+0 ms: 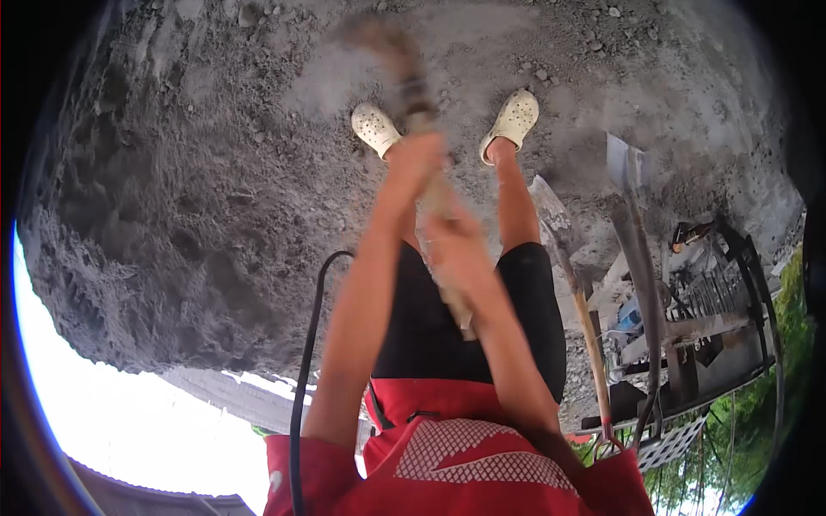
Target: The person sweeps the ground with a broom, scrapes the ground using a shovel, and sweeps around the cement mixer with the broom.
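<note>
A long-handled tool (441,199) runs from above the person's black shorts up to the feet. Its head, at the top centre, is smeared by motion, so its exact type is unclear. My left hand (416,163) is wrapped round the handle nearer the head. Closer to the body, my right hand (454,241) is closed round the same handle, whose butt end sticks out below it. Grey, rough ground (301,86) lies under the tool head, between and ahead of two pale clogs (375,126).
Two shovels, one with a wooden shaft (588,344) and one with a dark shaft (641,258), stand at the right. Beyond them are metal frames (705,301) and scrap. A rough grey mound (172,258) fills the left. A black cable (311,344) loops beside my left arm.
</note>
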Available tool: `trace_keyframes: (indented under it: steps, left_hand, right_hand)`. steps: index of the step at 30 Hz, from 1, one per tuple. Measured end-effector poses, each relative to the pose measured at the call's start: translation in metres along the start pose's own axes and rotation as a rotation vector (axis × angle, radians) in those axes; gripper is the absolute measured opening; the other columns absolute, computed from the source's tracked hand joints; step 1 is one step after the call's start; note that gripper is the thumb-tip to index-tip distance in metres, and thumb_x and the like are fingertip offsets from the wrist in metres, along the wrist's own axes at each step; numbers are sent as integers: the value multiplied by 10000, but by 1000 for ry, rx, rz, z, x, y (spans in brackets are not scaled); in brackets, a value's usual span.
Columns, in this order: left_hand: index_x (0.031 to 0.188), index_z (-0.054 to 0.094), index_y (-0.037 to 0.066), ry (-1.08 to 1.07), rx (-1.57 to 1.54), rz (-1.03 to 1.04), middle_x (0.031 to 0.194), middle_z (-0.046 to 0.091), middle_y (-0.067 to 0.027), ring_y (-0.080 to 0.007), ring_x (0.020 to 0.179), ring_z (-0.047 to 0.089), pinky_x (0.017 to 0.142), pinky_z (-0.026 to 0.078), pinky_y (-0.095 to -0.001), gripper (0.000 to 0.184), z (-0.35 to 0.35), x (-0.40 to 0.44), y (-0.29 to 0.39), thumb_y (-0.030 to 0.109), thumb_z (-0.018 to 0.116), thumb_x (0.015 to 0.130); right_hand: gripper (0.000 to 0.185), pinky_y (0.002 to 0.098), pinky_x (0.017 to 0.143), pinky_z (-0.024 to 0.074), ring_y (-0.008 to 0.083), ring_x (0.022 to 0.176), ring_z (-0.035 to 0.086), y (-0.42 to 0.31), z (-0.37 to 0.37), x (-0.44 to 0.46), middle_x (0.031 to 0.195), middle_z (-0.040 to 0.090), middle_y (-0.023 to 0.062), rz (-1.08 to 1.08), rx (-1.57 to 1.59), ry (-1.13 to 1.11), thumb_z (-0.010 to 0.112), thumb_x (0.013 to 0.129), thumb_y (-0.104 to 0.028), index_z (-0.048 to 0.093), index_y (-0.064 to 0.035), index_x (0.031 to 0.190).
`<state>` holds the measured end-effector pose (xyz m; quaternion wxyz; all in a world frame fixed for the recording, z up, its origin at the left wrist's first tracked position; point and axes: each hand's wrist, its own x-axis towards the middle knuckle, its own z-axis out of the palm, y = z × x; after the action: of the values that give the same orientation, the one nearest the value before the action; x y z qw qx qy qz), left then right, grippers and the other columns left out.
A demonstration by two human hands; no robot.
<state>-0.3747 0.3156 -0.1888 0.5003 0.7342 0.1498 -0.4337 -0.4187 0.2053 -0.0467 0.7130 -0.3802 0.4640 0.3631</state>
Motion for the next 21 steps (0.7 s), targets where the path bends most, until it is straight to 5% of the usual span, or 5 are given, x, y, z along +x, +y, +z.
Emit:
trace_keyframes:
  steps: [1, 6, 15, 19, 21]
  left_hand:
    - [701, 558, -14, 244, -234, -270, 578, 548, -125, -154, 555, 553, 492, 434, -332, 226, 51, 6, 36, 211, 539, 719]
    - [609, 518, -25, -267, -538, -378, 520, 523, -92, -177, 386, 506, 357, 377, -309, 158, 210, 12, 78, 113, 556, 676]
    - [800, 460, 77, -8, -1226, -505, 569, 438, -2, -99, 423, 429, 365, 354, -232, 74, 150, -137, 49, 76, 520, 757]
    - [644, 350, 150, 380, -1016, -539, 537, 338, 40, -67, 433, 341, 409, 317, -227, 228, 80, -113, 14, 153, 470, 837]
    - [654, 389, 131, 410, -1028, -513, 539, 363, 22, -81, 440, 365, 410, 346, -246, 183, 96, -78, -10, 149, 457, 823]
  right_hand:
    - [576, 194, 392, 337, 68, 446, 425, 2, -28, 1, 668, 465, 4, 101, -59, 140, 503, 839, -132, 265, -141, 1363]
    - [531, 187, 346, 309, 42, 417, 395, -8, -105, -63, 656, 463, -14, -64, -199, 586, 492, 844, -112, 293, -59, 1333]
    - [727, 221, 380, 368, 74, 433, 451, -4, -85, -150, 681, 509, 24, 197, -245, 121, 551, 757, 22, 206, -116, 1381]
    - [639, 213, 387, 358, 85, 423, 442, 12, -90, -67, 681, 499, 39, 370, -51, -384, 519, 836, -98, 192, -130, 1384]
    - [624, 206, 383, 354, 83, 422, 442, 4, -122, -30, 682, 501, 37, 340, -44, -354, 518, 835, -104, 208, -106, 1377]
